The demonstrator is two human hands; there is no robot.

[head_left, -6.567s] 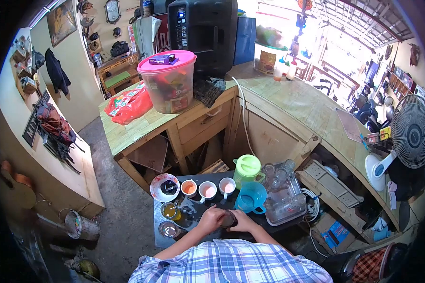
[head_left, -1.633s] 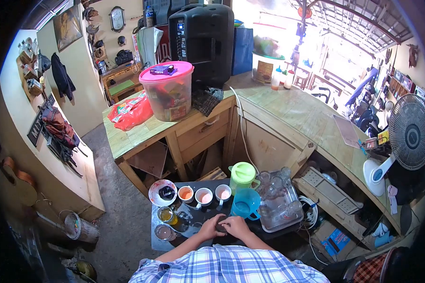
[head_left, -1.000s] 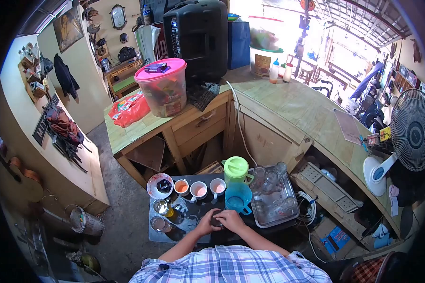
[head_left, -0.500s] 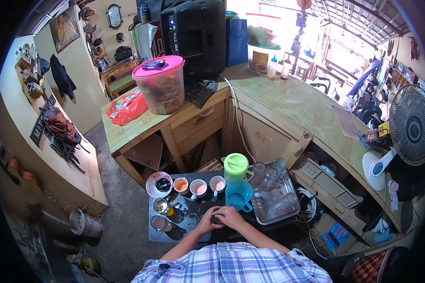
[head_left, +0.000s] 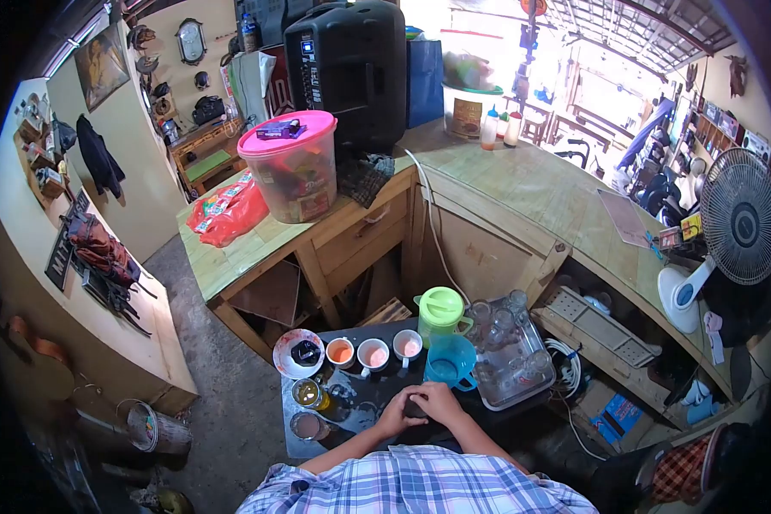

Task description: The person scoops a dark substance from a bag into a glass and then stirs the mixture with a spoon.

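Observation:
My left hand [head_left: 396, 415] and my right hand [head_left: 437, 403] meet at the fingertips over the dark low table [head_left: 351, 413]. Their fingers curve loosely around a dark gap, and I see nothing held in either. Beyond them stands a blue pitcher [head_left: 451, 361], nearest my right hand. Behind it is a green lidded pitcher [head_left: 442, 310]. Three cups, an orange-filled cup [head_left: 341, 352], a pink-filled mug [head_left: 373, 356] and another pink-filled mug [head_left: 407, 345], form a row. Left of my hands are a glass of yellow liquid [head_left: 311, 395] and a glass of brownish liquid [head_left: 307, 427].
A bowl with a dark packet [head_left: 286, 364] sits at the table's left corner. On the right, a clear tray [head_left: 522, 396] holds several glasses. Wooden counters [head_left: 505, 188] surround the far side, bearing a pink-lidded tub [head_left: 291, 171], a speaker [head_left: 347, 77] and a fan [head_left: 737, 218].
The view has shifted, so the table and its items sit slightly lower and further right. My hands remain together, with a somewhat wider gap between them.

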